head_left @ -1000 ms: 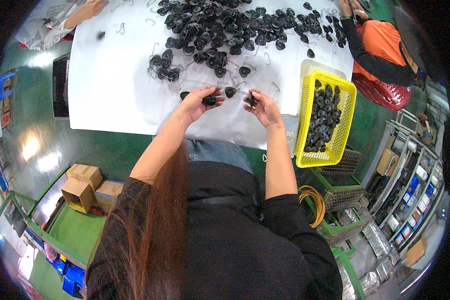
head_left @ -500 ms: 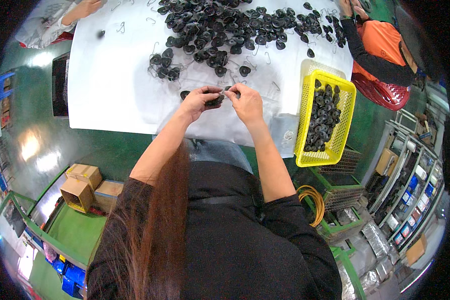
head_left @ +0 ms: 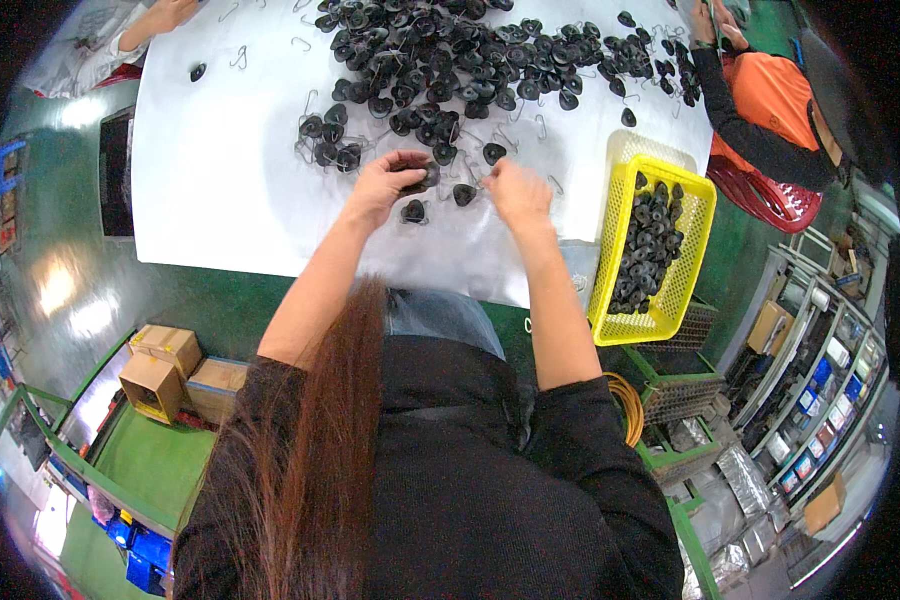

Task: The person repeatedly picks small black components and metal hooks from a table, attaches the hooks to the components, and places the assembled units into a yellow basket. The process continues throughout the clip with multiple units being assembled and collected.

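Black piece (head_left: 432, 174) — rounded, faintly glossy

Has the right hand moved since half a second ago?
Yes. The right hand has moved rightward, nearer the yellow basket.

I hold one rounded black piece (head_left: 431, 174) in the fingers of my left hand (head_left: 382, 187). A second piece (head_left: 413, 211), dark and rounded too, lies loose just nearer to me; a third piece (head_left: 463, 194) lies between my hands, beside my right fingertips (head_left: 489, 181). Beyond them spreads a jumbled heap of similar pieces (head_left: 440, 55).
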The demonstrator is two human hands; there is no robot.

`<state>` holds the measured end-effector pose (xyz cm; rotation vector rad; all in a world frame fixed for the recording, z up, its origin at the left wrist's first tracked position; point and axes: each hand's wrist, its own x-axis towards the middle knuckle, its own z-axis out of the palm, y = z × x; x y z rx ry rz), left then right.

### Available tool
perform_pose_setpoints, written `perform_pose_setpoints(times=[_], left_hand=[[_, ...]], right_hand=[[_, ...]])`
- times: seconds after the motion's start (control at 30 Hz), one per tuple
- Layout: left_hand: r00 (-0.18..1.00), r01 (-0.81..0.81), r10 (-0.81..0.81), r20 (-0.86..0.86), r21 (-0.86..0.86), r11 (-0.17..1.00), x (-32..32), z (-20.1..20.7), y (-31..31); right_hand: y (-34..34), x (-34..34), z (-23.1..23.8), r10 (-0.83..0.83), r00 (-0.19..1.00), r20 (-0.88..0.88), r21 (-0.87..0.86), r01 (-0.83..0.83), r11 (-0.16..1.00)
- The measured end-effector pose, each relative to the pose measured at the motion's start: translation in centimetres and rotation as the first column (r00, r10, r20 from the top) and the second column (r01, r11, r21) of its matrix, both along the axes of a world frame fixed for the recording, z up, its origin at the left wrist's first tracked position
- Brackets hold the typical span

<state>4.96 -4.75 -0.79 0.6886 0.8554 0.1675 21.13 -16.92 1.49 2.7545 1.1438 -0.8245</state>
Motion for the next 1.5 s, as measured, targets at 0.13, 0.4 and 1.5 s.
perform_pose_setpoints(times=[0.13, 0.4, 1.5], left_hand=[[0.995, 0.076, -0.054, 0.087, -0.282, 0.956, -0.4, 0.7, 2.4], [0.786, 0.521, -0.055, -0.616, 0.611, 0.596, 3.7, -2.8, 0.6], [0.667, 0.688, 0.007, -0.745, 0.618, 0.381, -8.6, -4.4, -0.7]], right_hand=[[0.9, 2.2, -4.2, -0.259, 0.965, 0.029, 0.16, 0.251, 0.955], [-4.2, 2.7, -2.2, -0.094, 0.006, -0.996, -0.05, 0.817, 0.575], [1.3, -7.0, -5.5, 0.18, 0.862, -0.474, 0.24, -0.07, 0.968]])
